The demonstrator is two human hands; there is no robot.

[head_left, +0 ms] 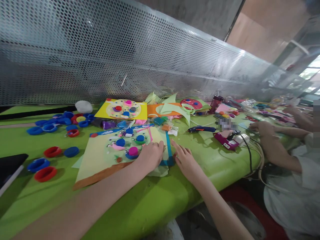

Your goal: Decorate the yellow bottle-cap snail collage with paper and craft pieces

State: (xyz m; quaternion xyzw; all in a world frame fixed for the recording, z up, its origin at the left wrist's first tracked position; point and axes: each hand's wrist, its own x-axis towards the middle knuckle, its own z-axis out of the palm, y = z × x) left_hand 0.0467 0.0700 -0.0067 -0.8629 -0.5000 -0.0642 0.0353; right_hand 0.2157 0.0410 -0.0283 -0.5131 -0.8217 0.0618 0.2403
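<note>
A pale yellow picture sheet (93, 156) lies in front of me, decorated with blue and pink bottle caps and modelling clay. Brown clay (102, 175) runs along its near edge and a blue clay strip (168, 146) along its right edge. My left hand (151, 155) rests on the right part of the sheet, fingers curled down; whether anything is under them is hidden. Just past the blue strip, my right hand (184, 159) has its fingers stretched toward the sheet's right edge, their tips close to the strip. No held thing shows in it.
Loose blue and red bottle caps (52, 152) lie to the left. Behind the sheet is a yellow picture card (138, 108). A blue glue gun (202, 129) and a pink power strip (226, 141) with cables lie right, near another person's hand (263, 128). Perforated metal panel (150, 56) stands behind.
</note>
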